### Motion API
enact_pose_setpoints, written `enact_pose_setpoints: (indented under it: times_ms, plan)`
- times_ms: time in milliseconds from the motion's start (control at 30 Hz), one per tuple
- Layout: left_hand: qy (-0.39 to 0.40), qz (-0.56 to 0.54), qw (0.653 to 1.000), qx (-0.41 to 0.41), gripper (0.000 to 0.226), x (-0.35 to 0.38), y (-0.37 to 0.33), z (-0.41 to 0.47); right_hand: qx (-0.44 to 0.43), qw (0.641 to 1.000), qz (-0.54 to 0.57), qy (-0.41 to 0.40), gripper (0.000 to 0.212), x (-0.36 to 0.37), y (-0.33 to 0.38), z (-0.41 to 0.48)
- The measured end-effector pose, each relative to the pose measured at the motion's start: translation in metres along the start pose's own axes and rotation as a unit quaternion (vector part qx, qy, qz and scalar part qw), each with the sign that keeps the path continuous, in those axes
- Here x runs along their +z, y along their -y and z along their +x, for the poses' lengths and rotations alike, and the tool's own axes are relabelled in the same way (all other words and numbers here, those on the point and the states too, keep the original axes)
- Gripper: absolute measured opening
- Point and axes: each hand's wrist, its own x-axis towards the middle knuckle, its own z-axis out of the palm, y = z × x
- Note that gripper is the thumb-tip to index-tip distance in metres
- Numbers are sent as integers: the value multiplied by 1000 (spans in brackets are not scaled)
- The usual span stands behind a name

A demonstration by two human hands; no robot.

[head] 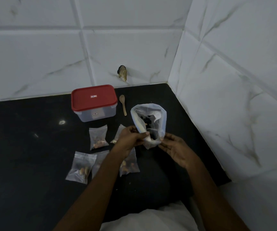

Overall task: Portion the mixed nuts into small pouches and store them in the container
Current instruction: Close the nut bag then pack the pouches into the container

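The left hand (pixel 131 139) is gripping the rolled-down side of a large clear plastic bag (pixel 161 120), thumb on top and fingers curled round the fold. The right hand (pixel 176 147), lying apart at its 3 o'clock, is touching the bag's bottom corner with its fingertips; whether it is pinching there is unclear. The bag is standing open-mouthed above the black counter (pixel 26 147), with dark nuts showing inside. Five small clear pouches (pixel 98 137) holding nuts are lying flat on the counter from 9 to 6 o'clock of the hands, two partly hidden under the left forearm. At 11 o'clock a clear rectangular plastic container (pixel 94 114) is sitting with its red lid (pixel 93 97) on. A small wooden spoon (pixel 123 105) is lying just beside it, at 12 o'clock.
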Motion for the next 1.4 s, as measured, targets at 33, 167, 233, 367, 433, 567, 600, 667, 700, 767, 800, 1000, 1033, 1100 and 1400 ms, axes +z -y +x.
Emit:
enact_pose_setpoints:
  times_ms: [33, 167, 233, 367, 433, 567, 600, 667, 700, 767, 800, 1000, 1033, 1100, 1400]
  plan:
    - [-9, -16, 1000, 0, 48, 3, 2, 0, 7, 1000, 4, -1, 30, -1, 0, -2]
    - [-66, -47, 996, 20, 41, 11, 10, -1, -5, 1000, 10, -26, 34, 5, -3, -8]
    - [-97, -27, 994, 43, 36, 13, 13, -5, -14, 998, 19, -56, 35, 12, -5, -9]
    - [-177, 131, 969, 111, 45, 16, 17, -11, -45, 987, -10, -156, 30, 23, -7, -7]
    - [-194, 235, 936, 176, 51, 21, 17, -13, -81, 968, -67, -227, 27, 30, -9, -6]
    - [-192, 304, 901, 243, 58, 26, 13, -17, -154, 926, -147, -311, 30, 38, -18, -3]
    - [-191, 287, 908, 240, 59, 26, 14, -17, -150, 930, -143, -303, 34, 38, -18, -3]
    - [-197, 257, 918, 228, 62, 23, 16, -18, -114, 955, -102, -253, 44, 37, -18, -5]
    - [-199, 255, 919, 224, 63, 21, 19, -18, -97, 966, -81, -225, 47, 36, -17, -6]
    - [-195, 262, 917, 229, 61, 19, 22, -20, -96, 969, -88, -209, 47, 35, -19, -7]
    - [-194, 271, 912, 240, 62, 20, 22, -21, -116, 959, -121, -229, 45, 36, -20, -7]
    - [-179, 340, 881, 277, 62, 23, 13, -25, -249, 852, -373, -269, 43, 41, -23, -7]
    - [-180, 327, 891, 260, 61, 19, 12, -24, -232, 855, -384, -261, 41, 39, -22, -6]
    - [-207, 284, 906, 238, 54, 8, 9, -22, -206, 862, -375, -271, 35, 33, -14, -2]
    - [-166, 272, 936, 148, 55, -14, -27, 32, -126, 886, -424, -139, 42, 32, 48, 55]
